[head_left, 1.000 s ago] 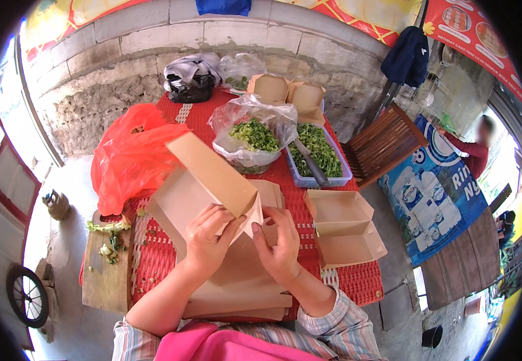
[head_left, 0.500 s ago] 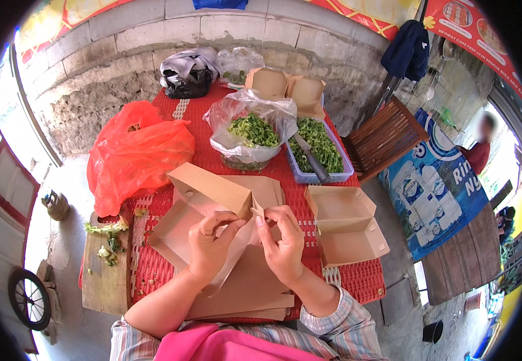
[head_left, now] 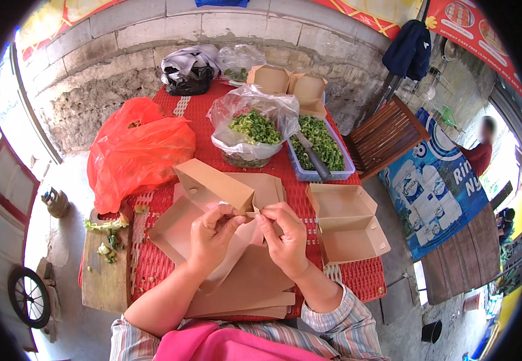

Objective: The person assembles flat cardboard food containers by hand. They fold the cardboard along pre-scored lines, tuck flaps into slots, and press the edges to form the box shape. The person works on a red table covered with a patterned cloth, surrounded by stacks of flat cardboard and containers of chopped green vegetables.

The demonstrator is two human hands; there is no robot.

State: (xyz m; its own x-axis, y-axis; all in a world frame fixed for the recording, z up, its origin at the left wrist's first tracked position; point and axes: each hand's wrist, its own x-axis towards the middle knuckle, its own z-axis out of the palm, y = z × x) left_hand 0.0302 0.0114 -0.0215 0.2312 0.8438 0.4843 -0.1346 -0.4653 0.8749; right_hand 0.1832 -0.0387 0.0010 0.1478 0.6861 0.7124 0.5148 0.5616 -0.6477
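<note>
Head view: cardboard box [head_left: 216,185], brown, half-folded, held above the front middle of the table, partly over flat cardboard sheets [head_left: 237,289]. 1 panel stands tilted up; the rest spreads open, paler inside. Left hand [head_left: 213,239] pinches the box near its raised corner, fingers closed. Right hand [head_left: 283,236] grips a corner flap between thumb and fingers. Exact fold hidden by fingertips.

Card smooth, matte, straight creases. Table [head_left: 360,283] red, woven, with white strips. Folded open box [head_left: 354,239] at right, 2 shallow halves. Behind: clear crinkled bag [head_left: 252,99] of chopped greens, purplish plastic tub [head_left: 326,176] of greens, dark-handled knife [head_left: 314,159] lying across it. Left: thin, wrinkled red bag [head_left: 134,150], wooden board [head_left: 105,286] with vegetable scraps. Hands and box block part of the sheets.
</note>
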